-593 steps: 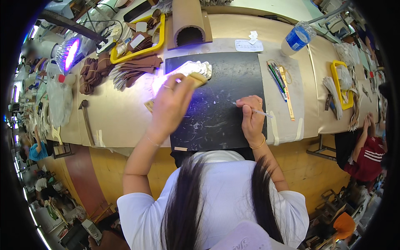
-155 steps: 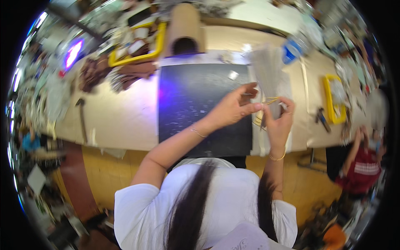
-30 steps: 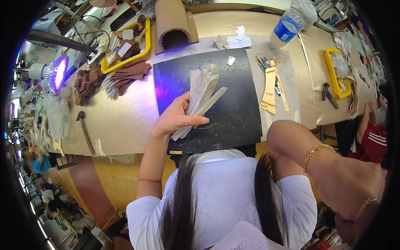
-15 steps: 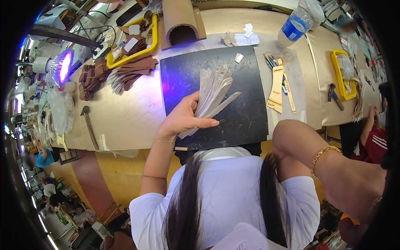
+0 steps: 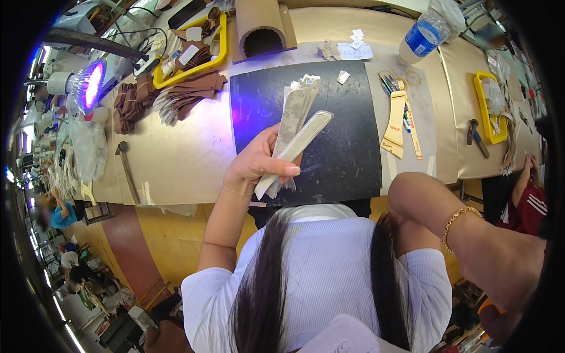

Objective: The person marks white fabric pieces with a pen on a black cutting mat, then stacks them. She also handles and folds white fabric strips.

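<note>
My left hand (image 5: pixel 262 160) is closed round a bundle of long, pale grey strips (image 5: pixel 296 109), its thumb across the lower part. One strip (image 5: pixel 310 134) lies over the others and slants to the right. The bundle is held above a black mat (image 5: pixel 347 141), and a small white tag shows at its top end. My right hand (image 5: pixel 506 265), past a gold chain bracelet, is raised near the camera at the lower right. Its fingers are too dark and cut off to make out.
Brown strips (image 5: pixel 191 94) lie left of the mat beside a yellow tray (image 5: pixel 222 44). A lit lamp (image 5: pixel 91 85) and a hammer (image 5: pixel 125 170) are farther left. To the right are pens, a cream card template (image 5: pixel 394 123) and a plastic bottle (image 5: pixel 421 40).
The strips in my left hand have turned and closed together, with one now lying across the front. My right arm stays raised in nearly the same place.
</note>
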Action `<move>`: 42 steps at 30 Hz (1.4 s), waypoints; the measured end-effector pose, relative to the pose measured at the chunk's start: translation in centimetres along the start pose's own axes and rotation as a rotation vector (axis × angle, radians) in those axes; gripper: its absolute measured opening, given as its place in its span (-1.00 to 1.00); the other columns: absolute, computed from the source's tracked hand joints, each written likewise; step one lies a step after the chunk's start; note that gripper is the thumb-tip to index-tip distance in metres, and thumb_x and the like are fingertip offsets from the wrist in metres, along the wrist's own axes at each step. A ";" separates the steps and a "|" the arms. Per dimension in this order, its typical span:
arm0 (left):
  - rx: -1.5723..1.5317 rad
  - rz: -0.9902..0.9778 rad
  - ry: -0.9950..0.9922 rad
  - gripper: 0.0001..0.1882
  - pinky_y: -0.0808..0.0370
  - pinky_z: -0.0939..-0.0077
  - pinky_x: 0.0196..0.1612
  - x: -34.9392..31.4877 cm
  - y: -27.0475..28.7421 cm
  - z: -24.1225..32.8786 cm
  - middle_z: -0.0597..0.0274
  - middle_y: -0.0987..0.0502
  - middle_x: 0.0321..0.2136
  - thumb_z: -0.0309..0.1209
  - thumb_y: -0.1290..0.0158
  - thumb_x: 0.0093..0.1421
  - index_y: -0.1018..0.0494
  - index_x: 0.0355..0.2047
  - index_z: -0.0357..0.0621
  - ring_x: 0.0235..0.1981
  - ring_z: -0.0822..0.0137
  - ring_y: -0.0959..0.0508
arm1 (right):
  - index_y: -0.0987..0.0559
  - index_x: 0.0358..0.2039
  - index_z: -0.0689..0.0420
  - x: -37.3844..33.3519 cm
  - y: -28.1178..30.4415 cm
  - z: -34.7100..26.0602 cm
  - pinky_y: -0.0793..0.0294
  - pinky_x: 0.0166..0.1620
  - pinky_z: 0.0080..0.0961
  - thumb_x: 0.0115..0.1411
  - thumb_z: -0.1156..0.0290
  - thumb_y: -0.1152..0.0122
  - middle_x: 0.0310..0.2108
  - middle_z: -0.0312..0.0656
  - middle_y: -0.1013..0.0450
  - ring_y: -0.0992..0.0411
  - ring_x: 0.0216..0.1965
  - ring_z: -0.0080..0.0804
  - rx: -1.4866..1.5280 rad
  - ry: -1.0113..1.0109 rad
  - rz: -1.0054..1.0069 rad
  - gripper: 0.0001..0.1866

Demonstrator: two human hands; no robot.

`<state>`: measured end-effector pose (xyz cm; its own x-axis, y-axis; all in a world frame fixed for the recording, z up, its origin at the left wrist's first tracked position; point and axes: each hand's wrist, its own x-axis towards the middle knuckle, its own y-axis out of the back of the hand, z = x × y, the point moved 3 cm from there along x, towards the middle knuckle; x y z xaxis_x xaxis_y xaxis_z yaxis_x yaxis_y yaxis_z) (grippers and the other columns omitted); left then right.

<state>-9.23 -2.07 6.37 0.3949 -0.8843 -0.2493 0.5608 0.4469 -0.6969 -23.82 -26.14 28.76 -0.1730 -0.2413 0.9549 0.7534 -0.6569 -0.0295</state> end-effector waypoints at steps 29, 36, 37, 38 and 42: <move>0.541 0.196 -0.103 -0.05 -0.31 0.46 0.24 -0.3 -2.9 0.0 0.22 -0.43 0.12 -0.44 -0.48 -0.10 -0.25 0.28 -0.30 0.15 0.42 -0.40 | -0.68 -0.25 0.19 -16.1 3.8 2.7 -0.50 -0.26 -0.60 0.05 0.52 -0.48 -0.35 -0.26 -0.51 -0.48 -0.36 -0.51 -1.111 -1.516 0.253 -0.78; 0.773 0.255 0.012 -0.35 -0.43 0.54 0.05 -0.9 -3.2 0.4 0.26 -0.53 -0.06 -0.50 -0.30 0.04 -0.37 0.16 -0.30 -0.08 0.51 -0.48 | -0.57 -0.15 0.15 -16.2 3.7 2.5 -0.43 -0.17 -0.57 -0.12 0.42 -0.62 -0.26 -0.30 -0.37 -0.39 -0.30 -0.52 -1.192 -1.535 0.198 -0.50; 0.796 0.260 0.024 -0.37 -0.44 0.55 0.03 -1.0 -3.2 0.4 0.27 -0.54 -0.08 -0.50 -0.30 0.03 -0.39 0.15 -0.30 -0.10 0.52 -0.48 | -0.57 -0.17 0.14 -16.0 3.8 2.4 -0.44 -0.17 -0.56 -0.14 0.40 -0.63 -0.26 -0.30 -0.37 -0.39 -0.29 -0.51 -1.211 -1.523 0.148 -0.50; 0.805 0.256 0.019 -0.39 -0.44 0.56 0.00 -1.1 -3.3 0.5 0.27 -0.55 -0.10 -0.51 -0.29 0.03 -0.40 0.13 -0.30 -0.13 0.53 -0.48 | -0.58 -0.19 0.12 -15.9 3.9 2.4 -0.44 -0.17 -0.56 -0.16 0.38 -0.65 -0.26 -0.30 -0.37 -0.40 -0.29 -0.50 -1.237 -1.519 0.086 -0.50; 0.755 0.257 -0.023 -0.36 -0.45 0.57 -0.01 -0.9 -3.2 0.1 0.27 -0.55 -0.10 -0.52 -0.30 0.01 -0.39 0.14 -0.29 -0.14 0.54 -0.50 | -0.55 -0.29 0.08 -15.5 3.5 2.4 -0.47 -0.18 -0.52 -0.21 0.39 -0.66 -0.26 -0.27 -0.38 -0.42 -0.27 -0.42 -1.323 -1.434 -0.084 -0.53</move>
<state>-11.31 -2.68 8.90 0.5895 -0.7416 -0.3204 0.7880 0.6151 0.0262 -16.95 -23.00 14.59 0.8976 0.0309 0.4397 -0.2193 -0.8339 0.5064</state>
